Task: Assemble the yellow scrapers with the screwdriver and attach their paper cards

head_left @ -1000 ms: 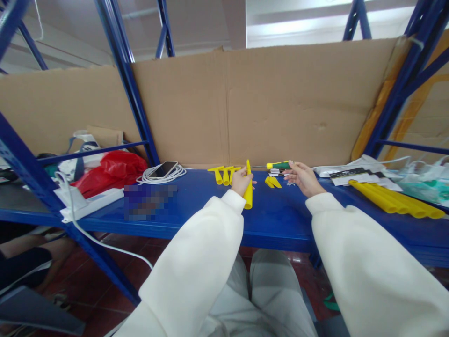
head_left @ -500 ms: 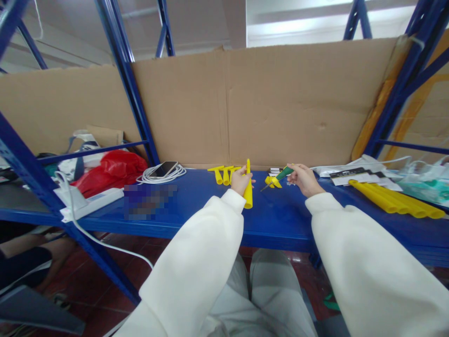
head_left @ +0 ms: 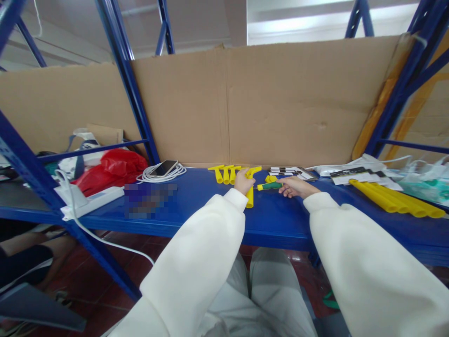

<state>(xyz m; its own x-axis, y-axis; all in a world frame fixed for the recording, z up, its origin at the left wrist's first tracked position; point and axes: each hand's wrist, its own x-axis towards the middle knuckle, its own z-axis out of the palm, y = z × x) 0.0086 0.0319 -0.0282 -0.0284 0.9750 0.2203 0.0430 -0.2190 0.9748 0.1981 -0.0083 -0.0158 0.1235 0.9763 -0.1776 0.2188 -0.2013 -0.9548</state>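
My left hand (head_left: pixel 241 182) is closed round a yellow T-shaped piece (head_left: pixel 249 198) with a tubular stem. Its stem points down towards me, and the crossbar shows above my fingers. My right hand (head_left: pixel 293 186) grips a screwdriver (head_left: pixel 269 186) by its green and yellow handle. The tool lies nearly level, pointing left at the yellow piece; whether its tip touches cannot be made out. Small yellow parts (head_left: pixel 271 179) lie just behind the screwdriver. Left of my left hand, several similar yellow T-shaped pieces (head_left: pixel 226 175) rest in a row on the blue shelf (head_left: pixel 203 201).
Yellow tubes (head_left: pixel 396 199) and black-and-white packets (head_left: pixel 361 175) lie at the right. Black-and-white strips (head_left: pixel 278 171) sit near the cardboard wall (head_left: pixel 280 107). A phone (head_left: pixel 164 168) on a coiled white cable, a power strip (head_left: pixel 101 200) and a red bag (head_left: pixel 114 168) are at the left.
The screwdriver has swung level and moved left to the yellow piece. My left hand has turned that piece, bringing its crossbar into view.
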